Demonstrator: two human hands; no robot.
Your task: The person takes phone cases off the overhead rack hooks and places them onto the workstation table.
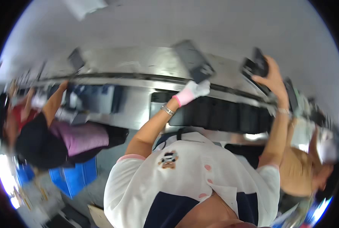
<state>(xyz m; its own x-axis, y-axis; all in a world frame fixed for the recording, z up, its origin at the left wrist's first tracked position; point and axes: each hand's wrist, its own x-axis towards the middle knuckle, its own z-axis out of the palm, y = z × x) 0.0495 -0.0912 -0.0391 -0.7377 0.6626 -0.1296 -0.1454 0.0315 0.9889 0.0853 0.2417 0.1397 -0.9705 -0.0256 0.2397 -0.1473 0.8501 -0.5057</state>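
Near the bench's [137, 112] far edge, I note right hand [275, 80] fingers clamped on black casing [259, 65], left hand's [194, 90] unclear by grey case [191, 56]; hold level.

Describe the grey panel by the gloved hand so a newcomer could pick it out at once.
Find the long metal bench, then the white-and-pink gloved left hand above its far edge. Just beyond that hand slants the panel, its dark end nearest the hand. Its lighter grey body sets it apart from the black pieces rowed on the bench.
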